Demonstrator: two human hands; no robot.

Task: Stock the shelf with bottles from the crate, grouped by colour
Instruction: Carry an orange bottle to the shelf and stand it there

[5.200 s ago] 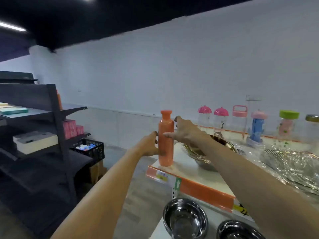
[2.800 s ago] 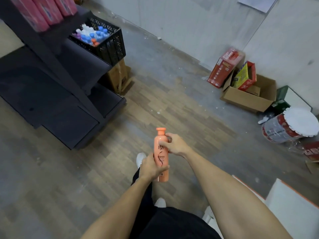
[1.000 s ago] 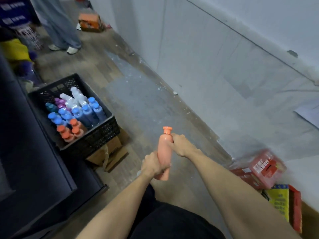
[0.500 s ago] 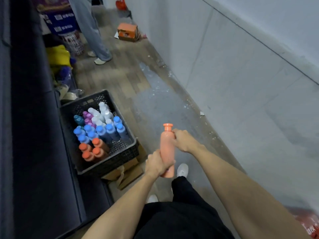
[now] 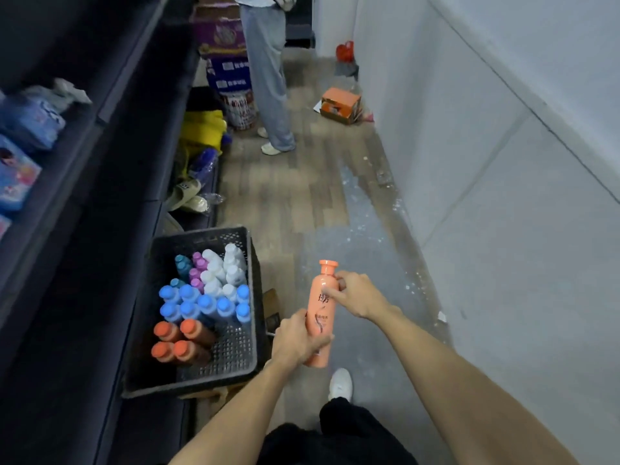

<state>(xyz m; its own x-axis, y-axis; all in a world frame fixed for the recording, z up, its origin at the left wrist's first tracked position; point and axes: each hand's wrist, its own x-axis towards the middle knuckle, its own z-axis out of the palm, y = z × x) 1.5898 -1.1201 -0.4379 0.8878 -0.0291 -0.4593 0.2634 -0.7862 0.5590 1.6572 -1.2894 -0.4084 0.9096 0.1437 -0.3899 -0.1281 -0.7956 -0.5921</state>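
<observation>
I hold an orange bottle [image 5: 322,305] upright in front of me with both hands. My left hand [image 5: 295,340] wraps its lower half; my right hand [image 5: 359,295] pinches it near the shoulder. To the left and below stands a black crate [image 5: 235,367] on a dark shelf base. In it are several orange bottles [image 5: 181,340] at the near end, several blue bottles [image 5: 204,305] in the middle, white bottles [image 5: 224,268] and purple bottles [image 5: 198,268] at the far end. The held bottle hangs just right of the crate's rim.
A dark shelf unit [image 5: 67,196] runs along the left, with blue packets [image 5: 20,152] on it. Another person's legs [image 5: 268,85] stand further down the aisle by stacked boxes [image 5: 228,52]. An orange box [image 5: 340,102] lies by the grey wall [image 5: 503,162]. Slippers [image 5: 188,194] lie on the floor.
I carried the orange bottle away from the white display shelf to the crate. Over the last second the crate has come nearer and lower left of the bottle. Both hands kept their hold.
</observation>
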